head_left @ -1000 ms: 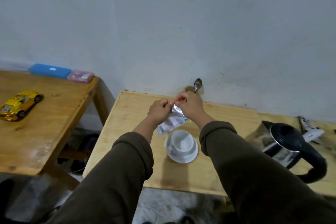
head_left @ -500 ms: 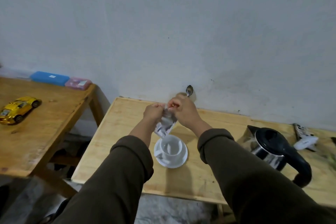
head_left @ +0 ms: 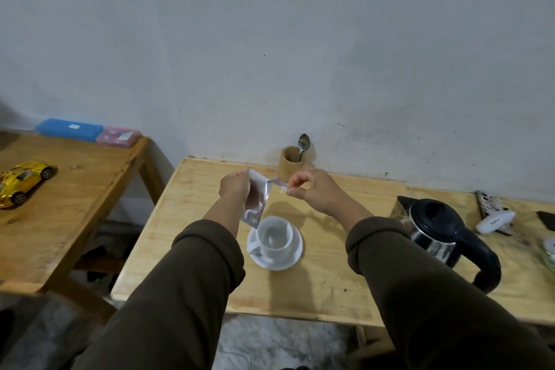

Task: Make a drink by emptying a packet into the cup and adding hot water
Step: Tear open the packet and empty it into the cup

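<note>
A white cup (head_left: 275, 238) stands on a white saucer (head_left: 290, 258) in the middle of the light wooden table (head_left: 324, 285); the cup looks empty. Just above and left of the cup my left hand (head_left: 235, 189) holds a silver packet (head_left: 257, 201) upright by its top corner. My right hand (head_left: 312, 191) pinches the packet's torn strip (head_left: 278, 182), pulled away to the right. A black and steel kettle (head_left: 441, 233) sits at the right, its handle toward me.
A wooden holder (head_left: 290, 161) with a spoon (head_left: 303, 142) stands by the wall behind my hands. A white toy plane (head_left: 495, 221) lies right of the kettle. The side table at left bears a yellow toy car (head_left: 24, 179), a blue case (head_left: 69, 129) and a pink box (head_left: 119, 137).
My hands have come apart: the right hand has pulled the top strip of the packet off to the right, while the left keeps the packet over the cup. The wooden holder now shows.
</note>
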The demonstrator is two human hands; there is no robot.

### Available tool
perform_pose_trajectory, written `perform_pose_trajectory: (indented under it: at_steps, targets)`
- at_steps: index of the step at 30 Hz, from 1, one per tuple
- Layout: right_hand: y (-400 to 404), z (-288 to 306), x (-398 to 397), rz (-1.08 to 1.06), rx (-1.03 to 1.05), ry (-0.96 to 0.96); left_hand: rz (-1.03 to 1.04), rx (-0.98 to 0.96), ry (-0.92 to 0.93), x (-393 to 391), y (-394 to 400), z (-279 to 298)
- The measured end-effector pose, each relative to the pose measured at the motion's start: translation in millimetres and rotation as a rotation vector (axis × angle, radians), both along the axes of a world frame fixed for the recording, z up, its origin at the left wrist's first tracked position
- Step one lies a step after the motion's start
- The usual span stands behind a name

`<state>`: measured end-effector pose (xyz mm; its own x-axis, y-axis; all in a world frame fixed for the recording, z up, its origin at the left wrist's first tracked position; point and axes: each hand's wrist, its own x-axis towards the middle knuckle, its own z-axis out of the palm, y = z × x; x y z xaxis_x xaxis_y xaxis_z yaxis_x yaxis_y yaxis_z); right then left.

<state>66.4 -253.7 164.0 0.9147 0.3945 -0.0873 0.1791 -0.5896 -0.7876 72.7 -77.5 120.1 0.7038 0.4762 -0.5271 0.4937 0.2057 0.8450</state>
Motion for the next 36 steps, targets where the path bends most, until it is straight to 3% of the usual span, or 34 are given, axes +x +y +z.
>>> perform_pose_trajectory:
  at_steps: [5, 9, 18, 26, 32, 36]
  targets:
    - [-7.3, 4.0, 0.1, -0.063, 0.074, 0.012, -0.124, 0.207, 0.01, -7.5, 6.2, -11.3]
    - [0.9, -7.0, -5.8, -0.104, 0.087, 0.08, -0.243, 0.265, 0.026, -14.3, 3.1, -21.8]
    - [5.2, -64.1, -35.4, 0.19, -0.362, 0.018, -0.456, 0.348, 0.253, -31.5, -5.4, -53.1]
    - [2.0, -92.8, -53.8, 0.275, -0.495, -0.042, -0.579, 0.454, 0.425, -29.7, -15.1, -61.3]
    - [1.9, -96.3, -58.9, 0.191, -0.425, -0.096, -0.662, 0.556, 0.486, -25.4, -16.1, -52.4]
    - [5.7, -100.2, -57.2, 0.036, -0.267, -0.129, -0.597, 0.331, 0.463, -12.6, -15.3, -63.0]
